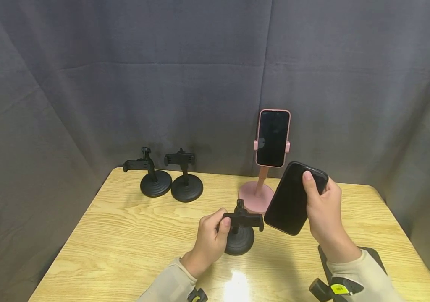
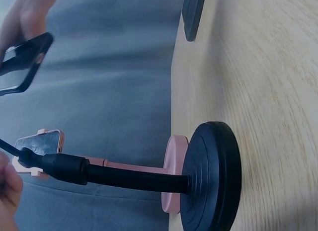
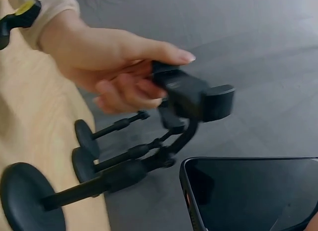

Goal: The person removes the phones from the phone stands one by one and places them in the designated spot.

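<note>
My left hand (image 1: 212,237) grips the left end of the clamp on a black phone stand (image 1: 239,241), thumb in front and fingers curled behind. The stand's round base rests on the table, and in the right wrist view the clamp (image 3: 191,94) points toward the phone. My right hand (image 1: 324,209) holds a black smartphone (image 1: 288,201) in the air by its upper right part, thumb on the screen. The phone is tilted, its lower left corner close to the clamp's right end; in the right wrist view a gap shows between them.
Behind stands a pink phone stand (image 1: 256,196) carrying a pink-cased phone (image 1: 273,138). Two more black phone stands (image 1: 156,183) (image 1: 187,188) stand at the back left. A dark flat object (image 1: 374,256) lies under my right forearm. A grey curtain (image 1: 162,84) hangs behind the wooden table (image 1: 124,235).
</note>
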A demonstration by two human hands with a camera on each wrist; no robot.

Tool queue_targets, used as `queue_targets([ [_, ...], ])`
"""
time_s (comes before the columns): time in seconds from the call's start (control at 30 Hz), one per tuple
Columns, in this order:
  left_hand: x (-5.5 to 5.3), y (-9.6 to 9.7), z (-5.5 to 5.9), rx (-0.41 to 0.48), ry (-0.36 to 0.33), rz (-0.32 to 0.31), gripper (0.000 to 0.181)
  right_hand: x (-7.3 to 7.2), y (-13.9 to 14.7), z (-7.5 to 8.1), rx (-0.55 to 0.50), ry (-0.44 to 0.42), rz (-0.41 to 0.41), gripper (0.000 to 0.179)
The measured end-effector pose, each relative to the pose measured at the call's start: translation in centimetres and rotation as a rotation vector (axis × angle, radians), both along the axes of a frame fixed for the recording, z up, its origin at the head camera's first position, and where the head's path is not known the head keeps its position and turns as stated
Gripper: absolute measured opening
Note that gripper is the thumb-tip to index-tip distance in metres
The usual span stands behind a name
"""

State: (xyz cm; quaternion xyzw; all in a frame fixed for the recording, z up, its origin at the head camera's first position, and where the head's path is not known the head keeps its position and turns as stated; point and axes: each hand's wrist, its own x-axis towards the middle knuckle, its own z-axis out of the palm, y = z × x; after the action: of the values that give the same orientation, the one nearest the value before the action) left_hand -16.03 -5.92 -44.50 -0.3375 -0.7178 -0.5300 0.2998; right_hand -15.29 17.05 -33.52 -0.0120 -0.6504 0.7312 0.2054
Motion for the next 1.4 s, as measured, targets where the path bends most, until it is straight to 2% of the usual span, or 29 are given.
queue_targets([
  [0.23, 0.1, -0.4, 0.2, -0.021, -0.016, 0.014, 0.045, 0.8, 1.1, -2.8, 0.027, -0.078, 0.009, 0.016],
  [0.47, 0.1, -0.5, 0.4, -0.042, -0.02, 0.008, 0.04, 1.4, 2.0, -4.5, 0.051, -0.133, 0.008, 0.015],
  [0.7, 0.2, -0.6, 0.7, -0.05, -0.03, 0.008, 0.043, 1.7, 2.5, -5.4, 0.047, -0.168, -0.003, 0.016],
  [0.93, 0.4, -0.8, 0.9, -0.053, -0.094, -0.021, 0.047, 1.8, 2.9, -6.1, 0.058, -0.21, -0.025, 0.016],
  [1.13, 0.3, -0.9, 1.2, -0.066, -0.102, -0.027, 0.047, 2.0, 3.1, -6.7, 0.087, -0.209, 0.009, 0.016],
  [1.27, 0.4, -1.0, 1.4, -0.066, -0.105, -0.026, 0.044, 2.1, 3.2, -7.0, 0.102, -0.217, 0.028, 0.018],
  [1.4, 0.6, -1.1, 1.7, -0.055, -0.151, -0.039, 0.036, 2.1, 3.2, -7.2, 0.106, -0.229, 0.024, 0.018],
])
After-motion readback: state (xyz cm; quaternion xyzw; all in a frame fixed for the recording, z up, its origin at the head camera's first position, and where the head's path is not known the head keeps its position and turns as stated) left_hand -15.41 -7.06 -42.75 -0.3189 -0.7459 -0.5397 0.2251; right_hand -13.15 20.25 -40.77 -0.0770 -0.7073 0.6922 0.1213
